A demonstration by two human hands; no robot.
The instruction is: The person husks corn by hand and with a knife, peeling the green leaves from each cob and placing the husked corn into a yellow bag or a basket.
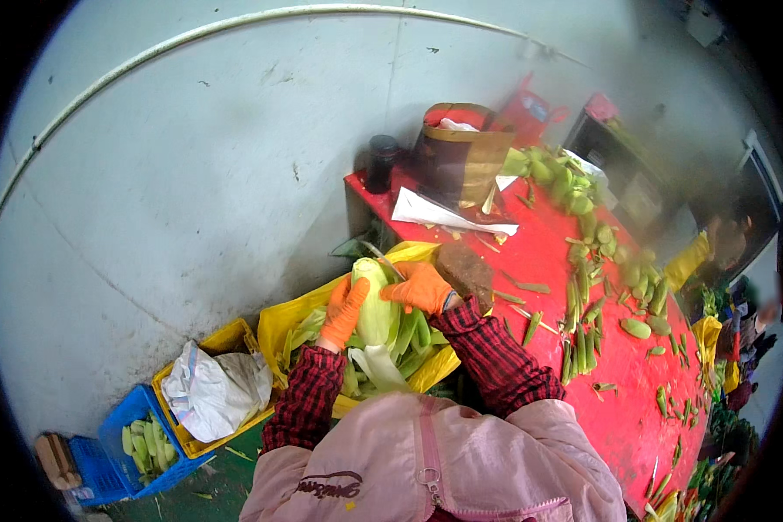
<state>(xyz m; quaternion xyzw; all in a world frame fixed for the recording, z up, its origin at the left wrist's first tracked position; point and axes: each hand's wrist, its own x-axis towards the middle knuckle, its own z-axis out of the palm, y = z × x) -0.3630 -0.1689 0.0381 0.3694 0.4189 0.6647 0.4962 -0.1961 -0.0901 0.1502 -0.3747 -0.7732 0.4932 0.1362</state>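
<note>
In my orange-gloved left hand (344,312) is a pale green ear of corn (373,320), with its blunt end up. A loose husk leaf (380,365) hangs below the ear. My right hand (420,287), also in an orange glove, grips a knife (383,261) at the ear's upper right side. The knife's blade points up and left; its handle is hidden in the glove. Both hands are above a container lined with a yellow plastic bag (275,326), which holds many green husk leaves (412,336). A brown block (464,274) sits just right of my right hand.
To the right is a red table (613,430) strewn with cut husk and stalk pieces (587,346). A bag (473,163) and a dark jar (382,163) stand at its far end. At lower left are a yellow crate (199,450) with a white sack (212,391) and a blue crate (114,417) holding corn.
</note>
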